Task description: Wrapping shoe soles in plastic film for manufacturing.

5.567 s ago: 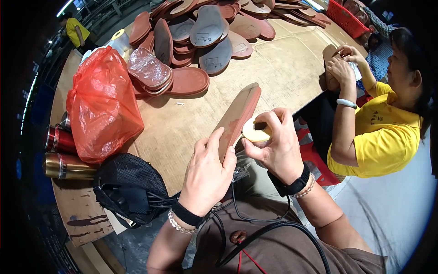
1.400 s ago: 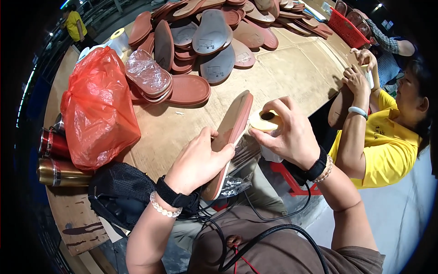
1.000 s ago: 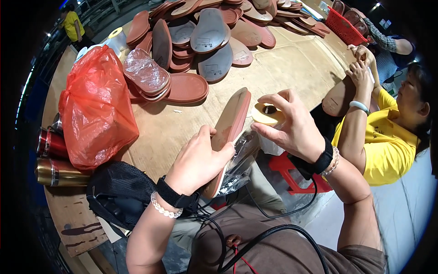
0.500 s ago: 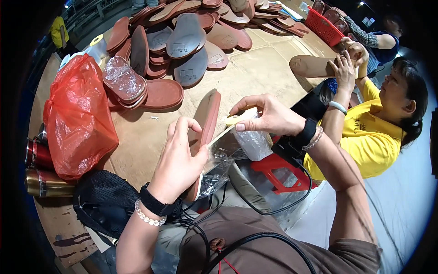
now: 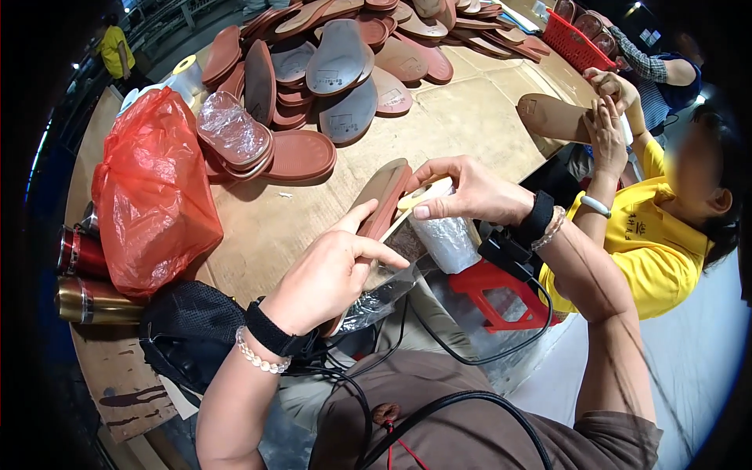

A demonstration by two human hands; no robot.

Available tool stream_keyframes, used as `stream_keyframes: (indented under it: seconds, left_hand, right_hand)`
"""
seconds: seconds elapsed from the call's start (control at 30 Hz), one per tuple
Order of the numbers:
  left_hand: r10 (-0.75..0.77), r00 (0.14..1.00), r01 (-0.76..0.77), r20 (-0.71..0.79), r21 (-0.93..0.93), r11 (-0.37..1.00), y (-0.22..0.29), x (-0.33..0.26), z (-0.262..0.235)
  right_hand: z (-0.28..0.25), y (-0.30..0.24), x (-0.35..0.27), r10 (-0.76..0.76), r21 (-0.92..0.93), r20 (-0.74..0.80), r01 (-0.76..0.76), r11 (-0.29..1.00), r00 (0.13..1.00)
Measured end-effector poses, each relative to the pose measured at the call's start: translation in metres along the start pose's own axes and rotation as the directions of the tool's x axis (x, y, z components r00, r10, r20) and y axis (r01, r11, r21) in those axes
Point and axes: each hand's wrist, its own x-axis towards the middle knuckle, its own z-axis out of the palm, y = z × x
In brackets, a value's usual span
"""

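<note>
My left hand [image 5: 317,274] lies against a tilted reddish-brown shoe sole [image 5: 384,205]. Its thumb and index finger are spread apart, and the lower fingers are hidden around the sole's side. In my right hand [image 5: 474,196] a small roll of narrow pale-yellow tape [image 5: 424,193] is pinched between thumb and fingers. A strip of it stretches down toward the sole's edge by my left hand. Below my right hand is a clear plastic-wrapped bundle [image 5: 446,243]. Crumpled clear film [image 5: 376,305] hangs under the sole.
A heap of soles [image 5: 337,59] covers the table's far side. At left stand a red plastic bag [image 5: 153,196], a gold flask [image 5: 98,300] and a black mesh bag [image 5: 192,325]. A co-worker in yellow [image 5: 627,243] handles another sole at right, near a red stool [image 5: 501,294].
My left thumb and index finger have spread from their pinch near the tape strip. The sole leans further right, its top now beside the tape roll. The whole view has shifted slightly.
</note>
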Motion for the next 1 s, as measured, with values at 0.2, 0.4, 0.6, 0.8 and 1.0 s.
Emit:
stream_keyframes:
  seconds: [0.2,0.4,0.6,0.8,1.0]
  left_hand:
    - [-0.007,1.000,0.007,-0.024,-0.007,1.000,0.000,-0.003,0.002]
    - [-0.050,0.991,0.035,-0.121,-0.122,0.992,-0.005,0.001,0.004]
    - [0.000,0.982,-0.018,-0.191,-0.090,0.996,-0.004,0.000,0.009]
    - [-0.130,0.986,0.114,-0.104,-0.149,0.982,0.002,-0.002,0.005]
    - [-0.130,0.986,0.111,-0.105,-0.169,0.979,0.003,-0.002,0.005]
  right_hand:
    - [0.004,-0.004,-0.011,-0.054,-0.172,-0.077,0.040,0.984,0.996]
    - [0.013,-0.011,-0.023,-0.118,-0.457,-0.323,-0.046,0.888,0.939]
    - [0.030,-0.015,-0.020,-0.288,-0.686,-0.418,-0.091,0.722,0.862]
    - [0.041,-0.015,-0.012,-0.324,-0.727,-0.431,-0.111,0.678,0.842]
    - [0.046,-0.015,-0.010,-0.337,-0.742,-0.446,-0.131,0.658,0.829]
